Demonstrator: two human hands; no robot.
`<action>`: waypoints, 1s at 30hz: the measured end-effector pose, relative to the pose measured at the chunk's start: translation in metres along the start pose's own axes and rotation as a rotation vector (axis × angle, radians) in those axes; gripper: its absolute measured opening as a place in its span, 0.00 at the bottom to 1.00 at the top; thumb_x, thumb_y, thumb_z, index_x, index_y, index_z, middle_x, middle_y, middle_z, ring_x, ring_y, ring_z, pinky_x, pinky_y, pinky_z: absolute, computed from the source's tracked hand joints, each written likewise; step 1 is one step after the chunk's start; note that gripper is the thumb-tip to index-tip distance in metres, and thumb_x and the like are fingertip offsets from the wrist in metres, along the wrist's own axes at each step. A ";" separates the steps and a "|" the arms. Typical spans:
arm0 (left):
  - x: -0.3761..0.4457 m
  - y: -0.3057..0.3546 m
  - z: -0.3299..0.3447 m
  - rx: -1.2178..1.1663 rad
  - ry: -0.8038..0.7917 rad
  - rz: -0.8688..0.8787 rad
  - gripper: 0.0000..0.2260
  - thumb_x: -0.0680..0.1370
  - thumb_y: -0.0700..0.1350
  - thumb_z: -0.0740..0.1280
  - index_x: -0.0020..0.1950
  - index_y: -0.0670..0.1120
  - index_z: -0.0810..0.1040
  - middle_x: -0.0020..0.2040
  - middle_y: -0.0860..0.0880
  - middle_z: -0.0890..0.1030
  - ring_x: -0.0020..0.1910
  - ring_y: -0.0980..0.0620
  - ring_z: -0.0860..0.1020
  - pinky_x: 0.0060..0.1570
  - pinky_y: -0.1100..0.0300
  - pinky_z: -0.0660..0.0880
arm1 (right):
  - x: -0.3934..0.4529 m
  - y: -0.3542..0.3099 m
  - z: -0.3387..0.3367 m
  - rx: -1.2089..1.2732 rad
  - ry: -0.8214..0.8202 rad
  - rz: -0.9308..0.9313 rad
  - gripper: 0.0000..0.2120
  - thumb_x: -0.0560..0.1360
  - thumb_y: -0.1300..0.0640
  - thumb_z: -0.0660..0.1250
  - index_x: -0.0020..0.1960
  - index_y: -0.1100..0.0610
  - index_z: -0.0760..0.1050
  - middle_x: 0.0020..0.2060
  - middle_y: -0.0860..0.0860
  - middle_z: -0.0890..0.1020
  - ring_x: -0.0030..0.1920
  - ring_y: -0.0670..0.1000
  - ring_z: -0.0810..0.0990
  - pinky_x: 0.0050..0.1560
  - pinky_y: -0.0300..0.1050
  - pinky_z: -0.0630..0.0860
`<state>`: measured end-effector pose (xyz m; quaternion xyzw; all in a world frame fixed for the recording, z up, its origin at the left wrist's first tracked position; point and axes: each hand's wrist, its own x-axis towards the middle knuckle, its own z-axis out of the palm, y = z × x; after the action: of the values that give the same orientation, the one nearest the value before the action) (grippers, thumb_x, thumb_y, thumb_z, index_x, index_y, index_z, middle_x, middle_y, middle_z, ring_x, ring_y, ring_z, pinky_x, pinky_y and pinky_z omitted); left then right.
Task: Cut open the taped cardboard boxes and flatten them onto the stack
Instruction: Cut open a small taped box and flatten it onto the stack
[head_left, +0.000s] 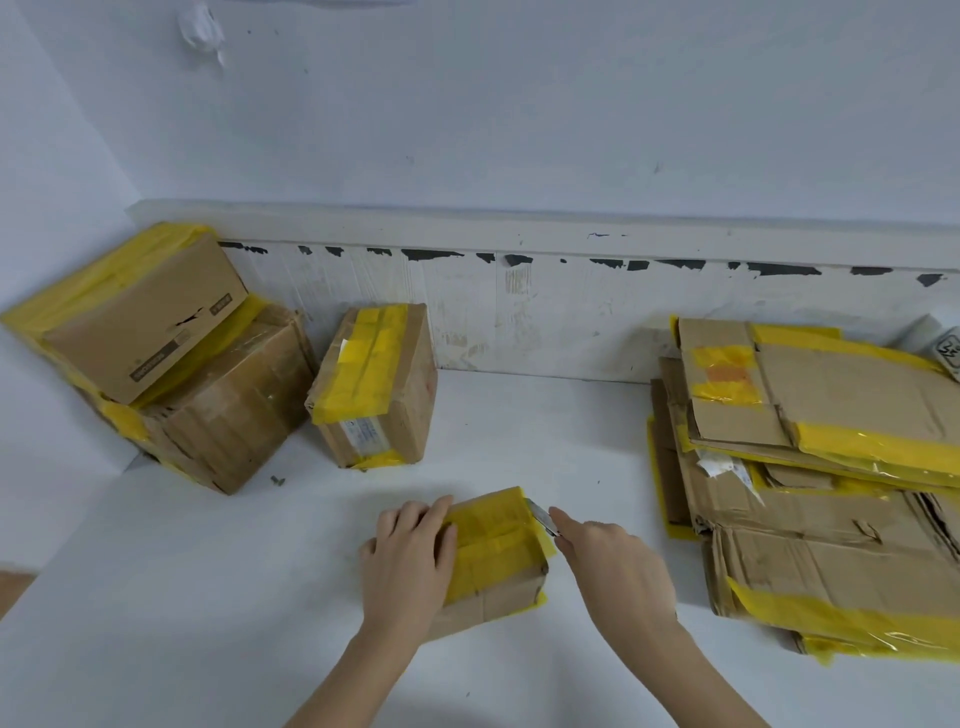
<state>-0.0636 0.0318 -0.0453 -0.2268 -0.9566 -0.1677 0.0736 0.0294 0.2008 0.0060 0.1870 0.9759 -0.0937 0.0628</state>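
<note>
— Where pinned under the left hand (410, 558): small taped box (493, 551), near centre of white table (208, 597), palm flat on its left half.

— And just right of it?

— Right hand (618, 566), gripping a knife (543, 517), blade touching the box's far right corner.

— Farther off?

— Flattened stack (831, 493) right; three sealed boxes (208, 374) far left.

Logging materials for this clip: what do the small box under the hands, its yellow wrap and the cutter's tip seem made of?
Small box: brown matte cardboard, creased at its edges. Yellow wrap: glossy, slightly see-through plastic tape, judging by its sheen. Cutter in the right hand: grey, shiny tip, probably metal.
</note>
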 end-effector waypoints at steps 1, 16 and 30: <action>0.000 0.001 0.001 -0.011 -0.013 -0.011 0.12 0.71 0.46 0.73 0.53 0.52 0.81 0.41 0.53 0.79 0.41 0.48 0.78 0.30 0.55 0.72 | -0.002 0.000 0.001 -0.039 0.007 -0.018 0.17 0.83 0.52 0.49 0.71 0.46 0.58 0.39 0.48 0.68 0.39 0.54 0.69 0.28 0.40 0.61; 0.006 0.009 -0.007 0.059 -0.131 -0.185 0.15 0.81 0.55 0.53 0.66 0.58 0.69 0.57 0.55 0.73 0.58 0.53 0.68 0.46 0.57 0.61 | -0.050 0.032 0.008 0.085 -0.046 0.076 0.18 0.81 0.45 0.48 0.70 0.34 0.55 0.44 0.44 0.69 0.45 0.51 0.72 0.40 0.41 0.67; -0.013 0.011 -0.016 -0.736 -0.443 -0.461 0.17 0.77 0.50 0.65 0.61 0.50 0.62 0.46 0.45 0.78 0.43 0.47 0.81 0.41 0.47 0.80 | 0.004 0.033 0.103 0.054 0.112 0.250 0.33 0.48 0.74 0.80 0.52 0.62 0.81 0.33 0.58 0.71 0.28 0.56 0.72 0.22 0.44 0.69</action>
<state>-0.0461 0.0303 -0.0298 -0.0502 -0.8519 -0.4542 -0.2560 0.0476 0.2111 -0.1000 0.3137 0.9441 -0.1007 0.0142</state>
